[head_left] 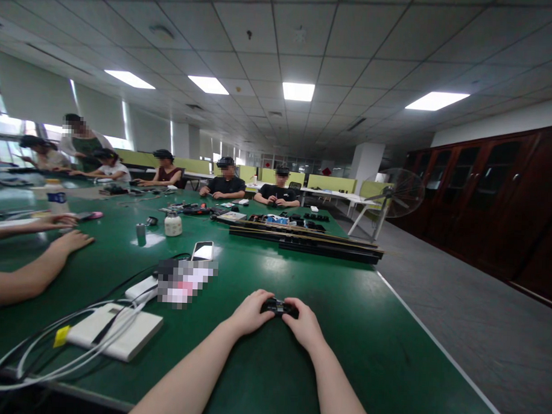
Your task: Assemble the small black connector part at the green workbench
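Between my two hands is a small black device (279, 307) with a lighter detail in its middle; its exact kind is too small to make out. My left hand (253, 312) grips its left end, fingers curled over the far side and thumb at the near side. On the right end, my right hand (306, 323) closes in the same way. The device is at the surface of the green table (344, 330) or just above it; I cannot tell which. My fingers hide both of its ends.
Left of my hands lie a white box (138, 341) with looped white cables (30, 358) and a phone (202, 251). Long black rails (329, 252) cross the table ahead. A jar (173, 224) and a grey cylinder (140, 234) stand farther off. A co-worker's forearms (33, 277) rest at left.
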`<state>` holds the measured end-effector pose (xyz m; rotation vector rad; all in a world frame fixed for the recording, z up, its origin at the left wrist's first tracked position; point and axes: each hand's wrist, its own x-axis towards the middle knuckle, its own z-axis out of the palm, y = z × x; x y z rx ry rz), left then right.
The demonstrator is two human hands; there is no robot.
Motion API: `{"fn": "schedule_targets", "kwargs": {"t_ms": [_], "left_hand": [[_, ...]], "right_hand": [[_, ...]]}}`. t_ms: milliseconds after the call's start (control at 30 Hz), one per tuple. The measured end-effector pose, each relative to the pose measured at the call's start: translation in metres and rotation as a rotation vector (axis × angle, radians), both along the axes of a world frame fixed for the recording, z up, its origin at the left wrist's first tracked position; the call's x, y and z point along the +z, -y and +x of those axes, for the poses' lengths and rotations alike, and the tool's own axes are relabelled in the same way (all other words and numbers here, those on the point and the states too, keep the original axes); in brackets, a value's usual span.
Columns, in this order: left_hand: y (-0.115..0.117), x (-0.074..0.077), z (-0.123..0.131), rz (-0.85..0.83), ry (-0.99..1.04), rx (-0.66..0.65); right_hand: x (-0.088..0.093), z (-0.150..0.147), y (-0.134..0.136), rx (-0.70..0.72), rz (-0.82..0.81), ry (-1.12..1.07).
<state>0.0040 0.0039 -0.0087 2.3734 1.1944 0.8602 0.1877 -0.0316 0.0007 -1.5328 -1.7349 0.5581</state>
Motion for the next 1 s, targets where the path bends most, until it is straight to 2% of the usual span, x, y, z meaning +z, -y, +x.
{"fn": "schedule_targets", "kwargs": {"t_ms": [233,500,800,1000], "left_hand": [[0.0044,0.0059,0.0006,-0.018,0.068,-0.010],[0.0032,0.0045,0.0011,-0.070,0.070,0.008],[0.0020,0.0029,0.0017,-0.040,0.064,0.001],[0.0017,0.0031,0.0013,-0.012,0.095,-0.037]], "right_hand": [[-0.0005,0.0000,-0.0008,0.004,0.014,-0.053],[0.0026,-0.0018,0.0016,0.002,0.005,-0.096],[0.0003,-0.0014,0.0007,0.028,0.073,-0.047],[0.0023,-0.0048,0.0020,0.052,0.084,0.086]]}}
